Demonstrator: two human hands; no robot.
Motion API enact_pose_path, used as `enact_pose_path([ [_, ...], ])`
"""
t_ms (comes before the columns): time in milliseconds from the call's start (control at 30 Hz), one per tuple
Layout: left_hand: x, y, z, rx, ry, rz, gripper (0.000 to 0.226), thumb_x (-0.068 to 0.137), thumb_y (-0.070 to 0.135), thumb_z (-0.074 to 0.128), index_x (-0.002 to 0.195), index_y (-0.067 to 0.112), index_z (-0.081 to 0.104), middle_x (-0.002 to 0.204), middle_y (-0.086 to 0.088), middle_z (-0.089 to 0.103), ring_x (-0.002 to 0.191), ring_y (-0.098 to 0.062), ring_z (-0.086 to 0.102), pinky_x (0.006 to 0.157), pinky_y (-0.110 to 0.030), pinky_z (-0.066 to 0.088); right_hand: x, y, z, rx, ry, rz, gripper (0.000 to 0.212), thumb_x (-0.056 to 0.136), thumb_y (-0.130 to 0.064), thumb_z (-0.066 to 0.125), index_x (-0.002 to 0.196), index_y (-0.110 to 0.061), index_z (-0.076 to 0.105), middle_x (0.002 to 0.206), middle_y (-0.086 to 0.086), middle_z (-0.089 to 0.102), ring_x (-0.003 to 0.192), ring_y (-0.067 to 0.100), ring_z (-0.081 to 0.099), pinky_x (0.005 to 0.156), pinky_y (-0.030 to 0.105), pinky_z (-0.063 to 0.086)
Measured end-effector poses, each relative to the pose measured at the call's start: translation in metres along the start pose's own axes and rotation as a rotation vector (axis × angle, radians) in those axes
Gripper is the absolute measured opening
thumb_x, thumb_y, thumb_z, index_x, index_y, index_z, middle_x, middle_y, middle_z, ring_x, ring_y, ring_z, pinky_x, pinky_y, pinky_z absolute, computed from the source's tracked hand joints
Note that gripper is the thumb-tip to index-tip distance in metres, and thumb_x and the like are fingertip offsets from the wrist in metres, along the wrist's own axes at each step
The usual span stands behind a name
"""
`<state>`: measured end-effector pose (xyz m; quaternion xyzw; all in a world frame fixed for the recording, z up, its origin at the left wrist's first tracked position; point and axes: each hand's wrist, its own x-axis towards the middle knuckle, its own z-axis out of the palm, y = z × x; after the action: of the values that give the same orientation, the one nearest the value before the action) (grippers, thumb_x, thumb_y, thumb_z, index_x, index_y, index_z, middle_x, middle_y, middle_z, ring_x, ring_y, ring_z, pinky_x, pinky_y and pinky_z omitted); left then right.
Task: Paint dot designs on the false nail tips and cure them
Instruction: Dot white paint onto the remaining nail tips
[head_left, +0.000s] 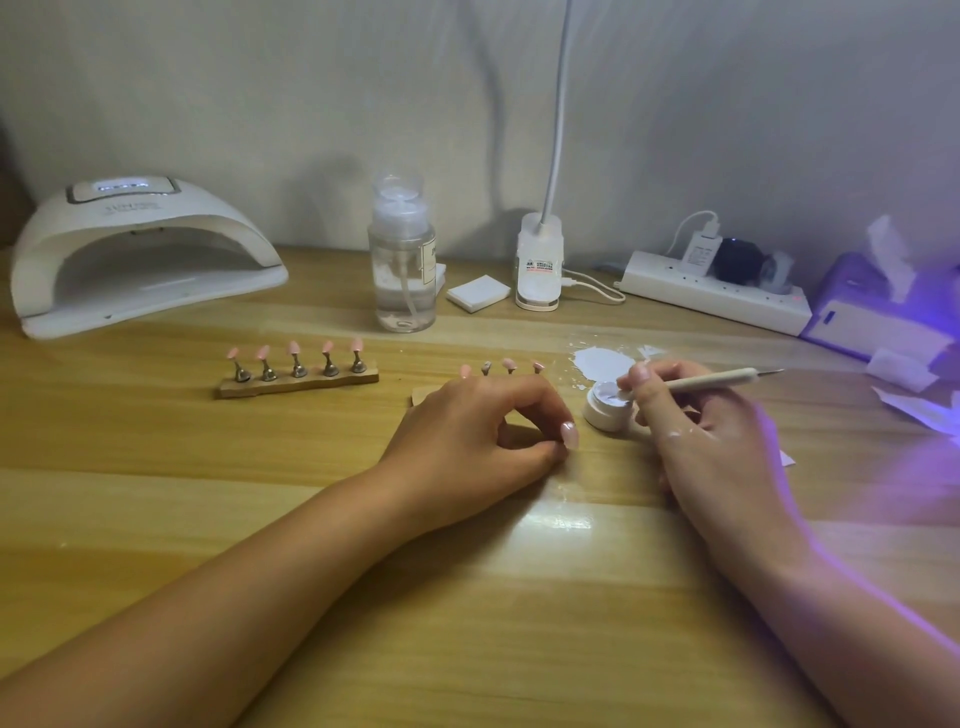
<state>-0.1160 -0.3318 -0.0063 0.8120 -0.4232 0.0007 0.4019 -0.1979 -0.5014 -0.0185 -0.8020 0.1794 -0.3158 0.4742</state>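
Table: pale wood-grain table (311, 519), smooth and glossy under my arms.
Dotting tool: slim white dotting tool (711, 381) pinched in my right hand (711, 441); its long axis runs from 3 o'clock down toward 9 o'clock, the working end dipped in the pot.
Gel pot: small round white gel pot (605, 408), open, just beside my right thumb.
Left hand: my left hand (467, 441) rests on the table with fingers curled, gripping nothing I can see, covering part of the near holder.
Nail tips: 5 glossy pink nail tips on a wooden strip (298, 383) at 10 o'clock; more tips (508, 365) stand just behind my left hand.
Lamp: domed white curing lamp (140, 254) at 10 o'clock, far back.
Bottle: clear plastic pump bottle (402, 270) at 12 o'clock.
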Motion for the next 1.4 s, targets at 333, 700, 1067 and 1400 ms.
enact_pose_path([
  [333,0.001,-0.001,-0.001,0.021,0.007,0.002,0.023,0.087,0.024,0.072,0.078,0.042,0.06,0.051,0.044,0.046,0.073,0.012,0.049,0.115,-0.046,0.025,-0.001,-0.006,-0.001,0.205,0.066,0.059,0.023,0.102,-0.037,0.055,0.09,-0.022,0.069,0.069,-0.008,0.069,0.047,0.009,0.052,0.042,0.024,0.04],
  [700,0.003,-0.008,0.001,0.03,0.024,0.013,0.017,0.084,0.031,0.074,0.077,0.043,0.063,0.068,0.044,0.056,0.065,0.009,0.05,0.077,-0.028,0.029,-0.023,-0.028,0.008,0.5,-0.055,0.161,0.021,0.092,-0.019,0.069,0.083,-0.013,0.051,0.058,0.008,0.067,0.041,0.011,0.053,0.042,0.019,0.044],
  [1067,0.003,-0.007,0.0,0.027,0.016,0.032,0.018,0.083,0.025,0.075,0.077,0.039,0.064,0.064,0.043,0.055,0.061,0.008,0.051,0.082,-0.027,0.027,-0.023,-0.027,0.009,0.361,-0.112,0.169,0.025,0.084,-0.011,0.064,0.069,-0.013,0.045,0.054,0.012,0.067,0.045,0.012,0.057,0.045,0.021,0.047],
  [1400,0.004,-0.006,0.0,0.044,0.021,0.05,0.023,0.083,0.026,0.075,0.074,0.042,0.061,0.059,0.045,0.051,0.065,0.016,0.048,0.085,-0.033,0.036,-0.023,-0.028,0.009,0.357,-0.117,0.167,0.023,0.085,-0.009,0.063,0.069,-0.013,0.047,0.056,0.012,0.068,0.047,0.012,0.058,0.047,0.021,0.049],
])
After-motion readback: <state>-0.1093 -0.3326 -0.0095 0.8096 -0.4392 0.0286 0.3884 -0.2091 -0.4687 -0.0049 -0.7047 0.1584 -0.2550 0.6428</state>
